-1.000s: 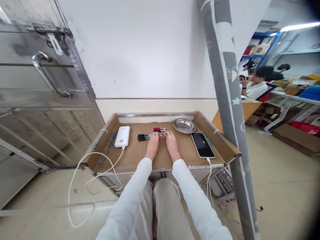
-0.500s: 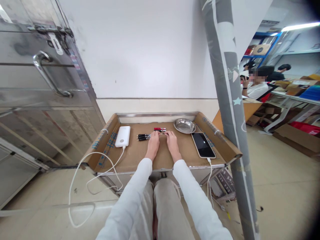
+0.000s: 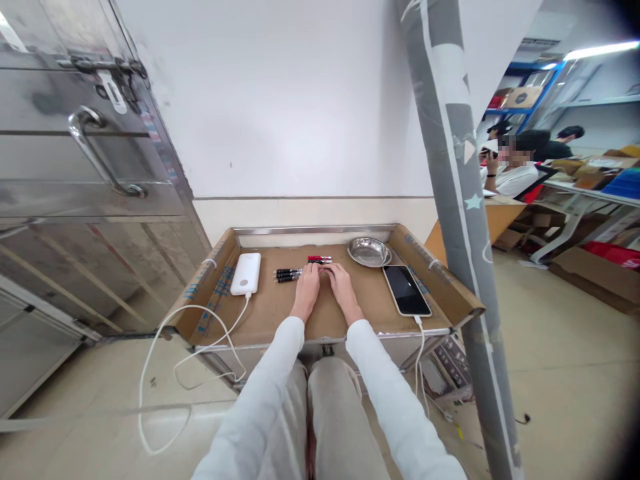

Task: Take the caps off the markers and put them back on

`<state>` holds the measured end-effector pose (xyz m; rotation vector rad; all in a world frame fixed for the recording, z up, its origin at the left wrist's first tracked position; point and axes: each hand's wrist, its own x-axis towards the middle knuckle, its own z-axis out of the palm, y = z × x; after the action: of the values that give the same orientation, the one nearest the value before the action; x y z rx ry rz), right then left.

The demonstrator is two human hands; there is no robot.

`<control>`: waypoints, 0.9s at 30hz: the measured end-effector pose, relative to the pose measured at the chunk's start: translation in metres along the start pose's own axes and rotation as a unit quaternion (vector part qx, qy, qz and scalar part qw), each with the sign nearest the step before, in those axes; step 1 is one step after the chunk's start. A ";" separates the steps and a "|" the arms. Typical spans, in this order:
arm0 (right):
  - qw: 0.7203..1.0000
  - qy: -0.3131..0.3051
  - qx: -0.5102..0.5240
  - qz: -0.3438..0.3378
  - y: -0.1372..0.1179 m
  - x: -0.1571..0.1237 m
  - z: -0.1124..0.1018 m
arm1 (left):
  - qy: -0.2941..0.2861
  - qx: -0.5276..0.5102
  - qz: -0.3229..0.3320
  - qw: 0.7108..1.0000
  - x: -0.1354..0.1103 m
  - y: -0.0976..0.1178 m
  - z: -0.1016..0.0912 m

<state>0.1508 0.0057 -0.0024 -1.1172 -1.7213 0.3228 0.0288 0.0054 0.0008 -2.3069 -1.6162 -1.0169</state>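
Above the cardboard (image 3: pixel 270 315), a slim piece (image 3: pixel 323 268), mostly hidden, appeared to be pinched between the fingertips of the left hand (image 3: pixel 307 288) and right hand (image 3: pixel 342 287), its axis seemingly running left to right. Black pens (image 3: pixel 287 275) were laid crosswise just left of the left hand, the nearer one; a red pen (image 3: pixel 319 258) was set just beyond the fingertips. Blue marks (image 3: pixel 191 290) were seen at the cardboard's left side, but no writing or brand could be read.
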 end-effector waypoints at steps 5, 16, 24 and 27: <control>0.998 0.033 -0.034 0.038 -0.003 -0.002 -0.003 | -0.011 0.031 0.014 0.999 0.004 0.002 0.000; 0.983 0.082 -0.161 0.041 -0.013 -0.013 -0.013 | -0.053 0.043 0.016 0.998 0.013 0.005 0.013; 0.977 0.068 -0.200 0.031 -0.017 -0.019 -0.016 | -0.076 0.026 -0.001 0.997 -0.024 0.009 -0.019; 0.973 0.056 -0.223 0.023 -0.019 -0.020 -0.015 | -0.042 0.027 -0.044 0.998 -0.023 0.008 -0.023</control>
<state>0.1552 -0.0245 0.0048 -1.4682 -1.7120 -0.1074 0.0209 -0.0271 0.0066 -2.2897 -1.7686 -0.8923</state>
